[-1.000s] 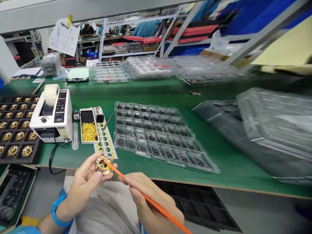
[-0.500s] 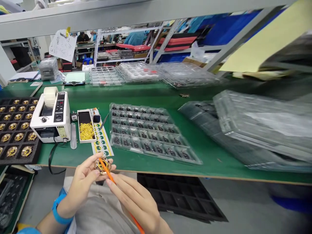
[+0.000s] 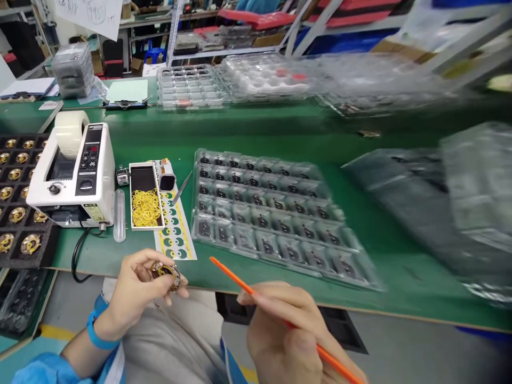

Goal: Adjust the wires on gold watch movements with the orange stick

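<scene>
My left hand is closed around a small round gold-and-black metal part, held tilted just over the table's front edge. A thin orange stick is gripped in my right hand, its flat tip pointing up and left, apart from the round part. Behind my left hand lies a sheet of yellow and green stickers. Beside it stands a white-rimmed box of yellow rings. Grey tweezers rest by the sheet. A clear tray with small dark parts in its pockets lies to the right.
A white tape dispenser stands at the left. Left of it sits a black foam tray holding several round gold parts. Clear plastic trays are stacked at the right, with more trays along the back ledge.
The orange stick has come away from the round part as my right hand moved right. My left hand has tilted the part, its thumb now across it. The view has dipped and come closer.
</scene>
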Tool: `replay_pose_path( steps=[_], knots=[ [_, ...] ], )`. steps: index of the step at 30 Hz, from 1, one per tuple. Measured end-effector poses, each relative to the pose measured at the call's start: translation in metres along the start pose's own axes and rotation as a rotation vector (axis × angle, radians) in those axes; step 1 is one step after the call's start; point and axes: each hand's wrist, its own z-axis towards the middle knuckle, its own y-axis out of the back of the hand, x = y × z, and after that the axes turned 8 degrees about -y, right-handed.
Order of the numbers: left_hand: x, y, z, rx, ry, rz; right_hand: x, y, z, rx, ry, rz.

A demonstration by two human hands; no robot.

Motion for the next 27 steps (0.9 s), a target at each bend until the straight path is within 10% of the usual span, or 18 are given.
replay_pose_path(
  steps=[12, 27],
  knots=[
    [-0.003, -0.007, 0.018, -0.320, -0.314, 0.405, -0.025, -0.044, 0.028, 0.348, 0.150, -0.386],
    [0.015, -0.006, 0.000, -0.105, -0.406, 0.867, -0.034, -0.040, 0.037, 0.392, -0.084, -0.333]
  ],
)
